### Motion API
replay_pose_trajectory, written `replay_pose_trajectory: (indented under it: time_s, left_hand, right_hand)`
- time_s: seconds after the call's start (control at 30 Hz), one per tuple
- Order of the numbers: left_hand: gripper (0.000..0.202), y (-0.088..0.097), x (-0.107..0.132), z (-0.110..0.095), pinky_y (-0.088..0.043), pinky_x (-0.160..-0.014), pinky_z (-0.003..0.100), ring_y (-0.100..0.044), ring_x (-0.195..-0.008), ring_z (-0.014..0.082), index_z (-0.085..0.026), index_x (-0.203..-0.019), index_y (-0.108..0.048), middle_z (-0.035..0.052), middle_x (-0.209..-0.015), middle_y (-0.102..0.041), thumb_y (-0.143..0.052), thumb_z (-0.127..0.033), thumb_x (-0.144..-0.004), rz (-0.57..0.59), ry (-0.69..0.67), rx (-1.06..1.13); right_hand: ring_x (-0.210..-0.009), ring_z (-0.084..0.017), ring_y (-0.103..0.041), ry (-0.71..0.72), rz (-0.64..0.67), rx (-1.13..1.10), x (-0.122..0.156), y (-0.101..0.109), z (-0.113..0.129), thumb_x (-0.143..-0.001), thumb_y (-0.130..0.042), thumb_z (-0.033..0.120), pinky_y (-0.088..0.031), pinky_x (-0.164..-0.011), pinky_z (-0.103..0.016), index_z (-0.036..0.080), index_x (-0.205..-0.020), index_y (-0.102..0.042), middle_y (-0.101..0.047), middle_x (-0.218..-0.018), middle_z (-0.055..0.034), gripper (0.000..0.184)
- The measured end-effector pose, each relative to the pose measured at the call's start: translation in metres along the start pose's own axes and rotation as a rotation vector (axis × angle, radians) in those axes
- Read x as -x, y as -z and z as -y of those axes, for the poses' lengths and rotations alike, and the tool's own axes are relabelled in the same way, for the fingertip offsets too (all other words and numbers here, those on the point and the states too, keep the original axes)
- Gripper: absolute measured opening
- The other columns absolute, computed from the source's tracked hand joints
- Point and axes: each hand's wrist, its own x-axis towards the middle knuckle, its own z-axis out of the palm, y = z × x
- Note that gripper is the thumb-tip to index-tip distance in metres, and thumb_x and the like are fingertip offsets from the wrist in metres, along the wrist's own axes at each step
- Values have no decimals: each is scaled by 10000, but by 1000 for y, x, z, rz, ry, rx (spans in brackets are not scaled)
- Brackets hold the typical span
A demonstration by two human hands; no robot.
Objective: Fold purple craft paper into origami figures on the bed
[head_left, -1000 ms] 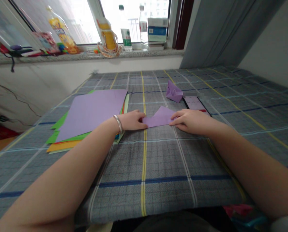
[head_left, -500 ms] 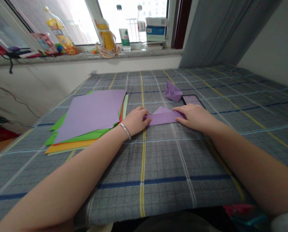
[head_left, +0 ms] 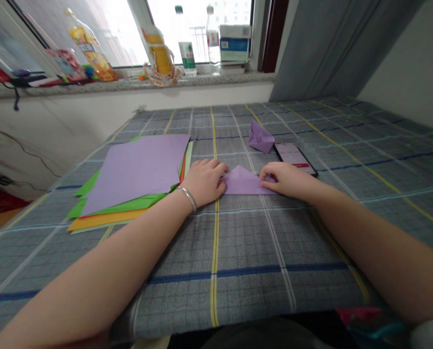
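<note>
A folded piece of purple paper [head_left: 242,184] lies on the checked tablecloth, a long flat band with a small triangular peak along its far edge. At its left end, my left hand [head_left: 206,179] is closed, thumb and fingers pinching the paper; a silver bangle circles that wrist. My right hand [head_left: 282,178] grips the right end between thumb and curled fingers, covering that corner. Beyond the paper stands a folded purple paper shape [head_left: 260,137]. A phone [head_left: 292,154] with a lit screen lies just past my right hand.
Left of my hands is a stack of coloured sheets, a purple sheet [head_left: 139,165] on top, green and orange ones beneath. The tablecloth [head_left: 248,247] covers the table. Several bottles and a stack of boxes [head_left: 234,44] line the windowsill [head_left: 209,80] behind.
The folded paper has turned so its long edge lies flatter and nearer me. Both hands have shifted slightly on its ends, and my right hand has moved off the phone, showing more of its screen.
</note>
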Motion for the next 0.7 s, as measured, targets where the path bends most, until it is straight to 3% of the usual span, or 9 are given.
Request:
replay_pose_trajectory:
  time_s: [0.1,0.23,0.43,0.57,0.7]
  left_hand:
    - [416,-11,2,-12,-354,-1023,415,-508,-1184,260,-197,-1307,-510,93,-1345,-532,-402,-366,-943,-1,-162,58]
    - [462,-23,1,-12,-259,-1120,407,-372,-1348,233,-199,-1416,-402,91,-1497,-382,-312,-353,-990,113,-188,114]
    - [593,-26,-2,-6,-215,-1146,445,-310,-1392,266,-206,-1462,-334,104,-1541,-304,-379,-510,-955,171,-187,132]
    - [602,-27,-2,-6,-232,-1135,478,-315,-1388,287,-210,-1469,-326,108,-1543,-298,-380,-518,-955,184,-178,114]
    - [597,-28,-3,-6,-251,-1129,484,-337,-1375,287,-221,-1469,-331,100,-1539,-311,-372,-524,-957,171,-182,92]
  right_hand:
    - [-836,-199,-613,25,4,-21,-1,-2,-3,-820,-610,265,-473,-758,-328,208,-822,-648,-684,-887,-39,68]
    - [-854,-201,-611,17,21,-37,-2,-2,-4,-829,-598,262,-475,-780,-337,207,-832,-651,-677,-908,-47,76]
    - [-801,-189,-611,-65,31,-38,-3,1,-1,-805,-592,206,-471,-742,-316,195,-818,-665,-678,-856,-45,75]
    - [-712,-166,-602,-167,27,-22,0,9,-5,-755,-603,155,-453,-654,-283,209,-825,-675,-672,-789,-16,114]
    - [-741,-178,-610,-153,85,-26,4,17,-6,-779,-621,263,-458,-660,-292,211,-890,-691,-684,-841,-32,141]
